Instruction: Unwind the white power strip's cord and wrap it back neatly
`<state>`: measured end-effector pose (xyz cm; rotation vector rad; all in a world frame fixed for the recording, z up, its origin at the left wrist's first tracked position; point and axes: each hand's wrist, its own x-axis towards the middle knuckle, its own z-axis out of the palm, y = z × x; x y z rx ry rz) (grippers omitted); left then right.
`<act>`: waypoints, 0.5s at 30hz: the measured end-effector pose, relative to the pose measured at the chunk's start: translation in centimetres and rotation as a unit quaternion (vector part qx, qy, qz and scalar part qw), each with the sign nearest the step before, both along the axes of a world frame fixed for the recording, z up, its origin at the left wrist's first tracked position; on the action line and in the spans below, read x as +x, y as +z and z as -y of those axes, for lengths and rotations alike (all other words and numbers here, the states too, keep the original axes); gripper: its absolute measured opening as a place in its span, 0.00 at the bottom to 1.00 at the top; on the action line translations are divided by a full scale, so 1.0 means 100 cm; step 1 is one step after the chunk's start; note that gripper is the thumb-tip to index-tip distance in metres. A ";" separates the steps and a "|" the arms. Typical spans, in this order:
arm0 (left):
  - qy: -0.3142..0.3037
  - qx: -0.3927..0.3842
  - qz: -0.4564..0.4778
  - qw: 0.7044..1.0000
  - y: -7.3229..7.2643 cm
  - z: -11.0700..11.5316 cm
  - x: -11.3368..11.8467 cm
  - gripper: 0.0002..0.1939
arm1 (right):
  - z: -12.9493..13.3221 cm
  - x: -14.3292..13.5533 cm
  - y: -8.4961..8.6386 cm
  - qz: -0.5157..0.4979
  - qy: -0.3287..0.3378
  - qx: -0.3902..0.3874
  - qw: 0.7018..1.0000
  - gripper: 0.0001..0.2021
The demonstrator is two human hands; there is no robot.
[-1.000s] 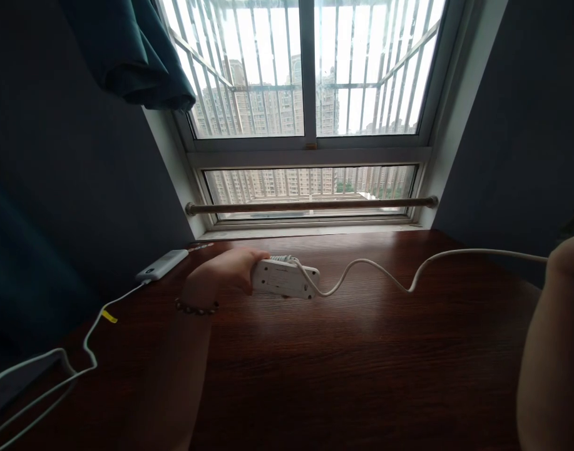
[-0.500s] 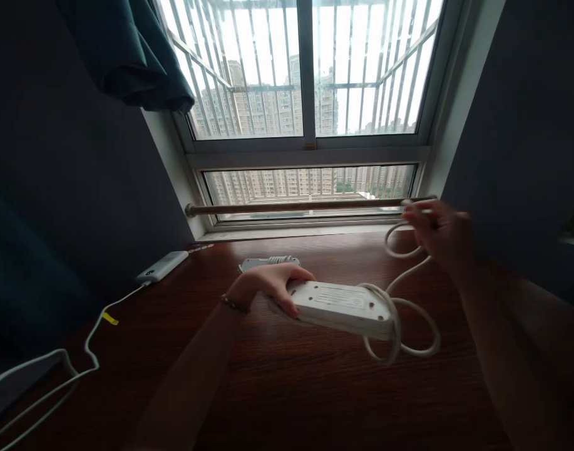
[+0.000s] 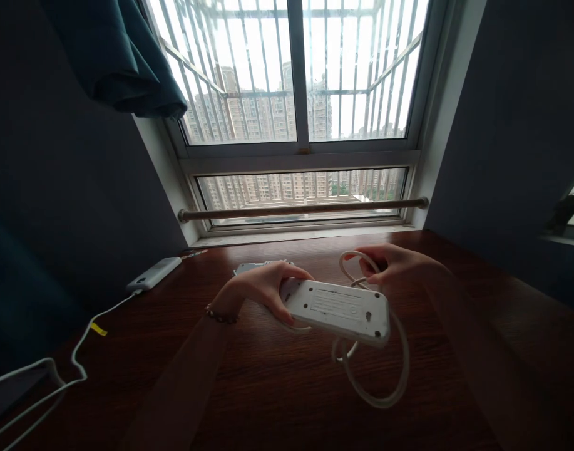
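Note:
My left hand (image 3: 263,289) grips the left end of a white power strip (image 3: 338,308), held underside up above the dark wooden desk (image 3: 277,388). My right hand (image 3: 392,263) is just behind the strip's far edge, pinching a loop of its white cord (image 3: 375,385). The cord hangs in loops below and around the strip's right end. A beaded bracelet is on my left wrist.
A second white strip (image 3: 251,268) lies on the desk behind my left hand. A white power bank (image 3: 154,273) with a cable (image 3: 75,357) sits at the left. The window (image 3: 296,113), a rail (image 3: 303,209) and a dark curtain (image 3: 112,56) are behind.
My left hand lifted the power strip off the desk and brought it nearer. My right hand came in from the right, gathering the cord into loops close to the strip.

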<state>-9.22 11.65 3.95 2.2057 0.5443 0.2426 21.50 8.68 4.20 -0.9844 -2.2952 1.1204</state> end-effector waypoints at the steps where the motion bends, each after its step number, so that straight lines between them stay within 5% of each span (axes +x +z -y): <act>1: 0.006 -0.030 0.048 0.998 0.001 0.000 -0.003 0.33 | -0.004 0.005 -0.002 -0.019 -0.001 -0.013 1.000 0.13; 4: 0.086 -0.096 0.267 0.955 0.001 -0.005 -0.006 0.34 | -0.014 0.017 -0.009 -0.040 -0.018 -0.041 0.998 0.17; 8: 0.259 -0.107 0.559 0.780 -0.001 -0.023 0.000 0.23 | -0.017 0.012 -0.014 0.001 -0.059 -0.036 0.998 0.22; 11: 0.322 -0.163 0.652 0.667 -0.003 -0.038 -0.001 0.15 | -0.019 0.004 -0.018 0.039 -0.094 0.005 0.995 0.25; 15: 0.350 -0.260 0.687 0.581 -0.003 -0.046 -0.010 0.09 | -0.028 0.010 -0.024 0.070 -0.165 0.070 0.981 0.26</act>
